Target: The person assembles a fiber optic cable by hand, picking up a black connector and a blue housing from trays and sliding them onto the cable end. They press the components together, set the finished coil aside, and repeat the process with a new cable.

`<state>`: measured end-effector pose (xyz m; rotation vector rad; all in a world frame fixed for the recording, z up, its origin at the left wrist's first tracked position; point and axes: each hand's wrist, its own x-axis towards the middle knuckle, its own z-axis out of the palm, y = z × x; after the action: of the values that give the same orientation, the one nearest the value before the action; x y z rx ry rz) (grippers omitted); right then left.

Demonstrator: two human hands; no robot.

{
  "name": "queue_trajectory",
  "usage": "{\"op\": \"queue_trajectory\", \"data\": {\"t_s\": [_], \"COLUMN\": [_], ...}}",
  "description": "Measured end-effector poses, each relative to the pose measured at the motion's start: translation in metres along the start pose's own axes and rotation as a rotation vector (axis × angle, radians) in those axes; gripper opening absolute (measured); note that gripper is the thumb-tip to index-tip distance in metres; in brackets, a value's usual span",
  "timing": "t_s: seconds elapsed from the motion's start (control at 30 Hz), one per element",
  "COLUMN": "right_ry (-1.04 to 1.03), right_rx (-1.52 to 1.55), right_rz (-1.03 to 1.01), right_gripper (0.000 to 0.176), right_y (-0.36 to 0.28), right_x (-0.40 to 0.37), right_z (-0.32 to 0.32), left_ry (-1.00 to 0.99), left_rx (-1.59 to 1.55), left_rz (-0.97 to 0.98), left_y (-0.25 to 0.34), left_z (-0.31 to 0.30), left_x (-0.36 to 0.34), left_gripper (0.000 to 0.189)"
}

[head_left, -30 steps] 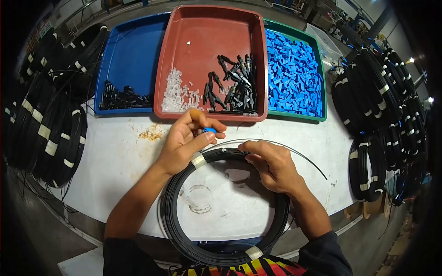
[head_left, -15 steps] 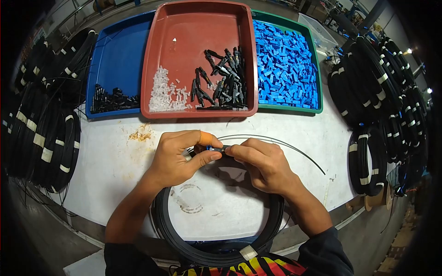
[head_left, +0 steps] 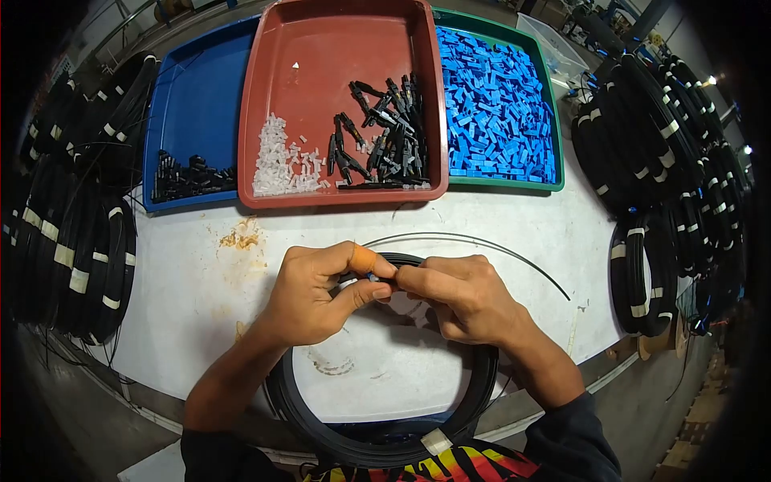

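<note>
Cable coil, black and bound with pale tape, is laid flat at the near edge of the worktop. One loose strand is arced toward the right. Over the coil's far side a small blue piece is pinched between thumb and forefinger of the left hand. The right hand is closed to a pinch at the same spot; what is gripped there is hidden. Along the far edge, a blue tray is loaded with black parts, a red tray with white bits and black clips, and a green tray with blue blocks.
</note>
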<state>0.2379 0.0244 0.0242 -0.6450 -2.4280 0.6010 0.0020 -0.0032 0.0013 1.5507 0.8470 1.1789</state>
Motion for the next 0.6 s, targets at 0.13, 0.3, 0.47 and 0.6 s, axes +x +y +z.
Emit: {"op": "queue_trajectory", "data": {"t_s": [0.13, 0.3, 0.47, 0.6], "right_ry": [0.085, 0.108, 0.055, 0.061], "right_rx": [0.094, 0.127, 0.071, 0.071], "right_rz": [-0.008, 0.012, 0.020, 0.002], "right_gripper": [0.056, 0.059, 0.060, 0.061], "right_y": [0.000, 0.007, 0.004, 0.004], "right_x": [-0.001, -0.006, -0.003, -0.003], "right_z": [0.006, 0.012, 0.005, 0.005], "left_ry": [-0.037, -0.020, -0.012, 0.003], "left_rx": [0.035, -0.168, -0.238, -0.244], "left_rz": [-0.022, -0.101, -0.077, -0.072], "left_y": [0.007, 0.006, 0.000, 0.000], "left_z": [0.001, 0.000, 0.001, 0.001], "left_x": [0.003, 0.001, 0.001, 0.001], "left_gripper": [0.027, 0.056, 0.059, 0.054]}}
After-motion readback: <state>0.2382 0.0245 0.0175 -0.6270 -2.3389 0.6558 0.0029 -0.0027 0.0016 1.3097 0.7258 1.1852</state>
